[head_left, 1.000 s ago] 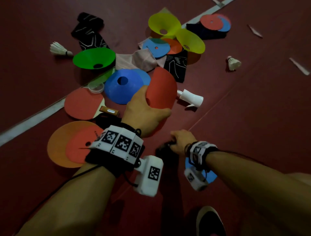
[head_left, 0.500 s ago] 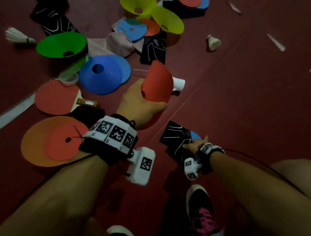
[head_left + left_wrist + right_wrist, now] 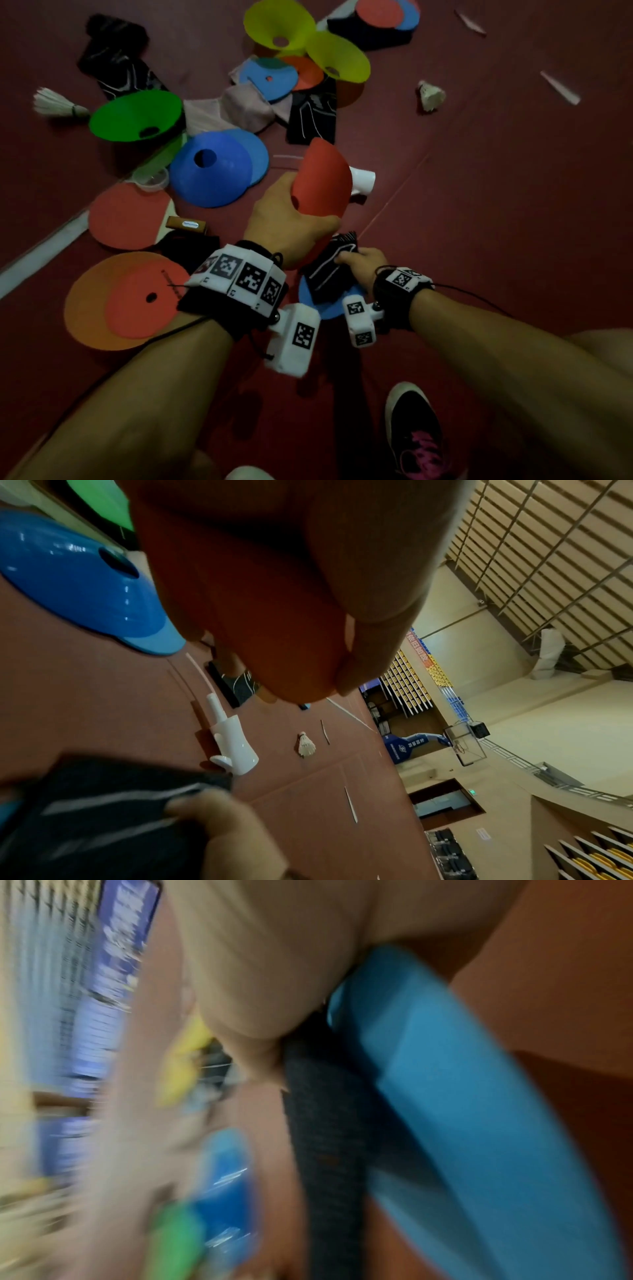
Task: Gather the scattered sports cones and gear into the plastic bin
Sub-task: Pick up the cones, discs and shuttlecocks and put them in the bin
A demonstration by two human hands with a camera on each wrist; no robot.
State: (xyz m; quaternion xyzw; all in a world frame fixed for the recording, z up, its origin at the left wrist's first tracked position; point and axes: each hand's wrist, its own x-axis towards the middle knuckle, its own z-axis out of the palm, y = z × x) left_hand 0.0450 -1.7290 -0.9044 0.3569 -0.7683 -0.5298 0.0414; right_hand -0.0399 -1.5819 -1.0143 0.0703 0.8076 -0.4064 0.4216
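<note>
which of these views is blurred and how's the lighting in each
Right wrist view: heavy motion blur, only the blue disc and dark fabric readable. Head view: dim, fairly sharp. Left wrist view: brighter, wide-angle tilt, the red cone soft up close.

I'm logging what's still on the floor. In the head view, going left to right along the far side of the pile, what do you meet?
White shuttlecock → green cone → pinkish cloth → yellow cones → second shuttlecock → white strip.
</note>
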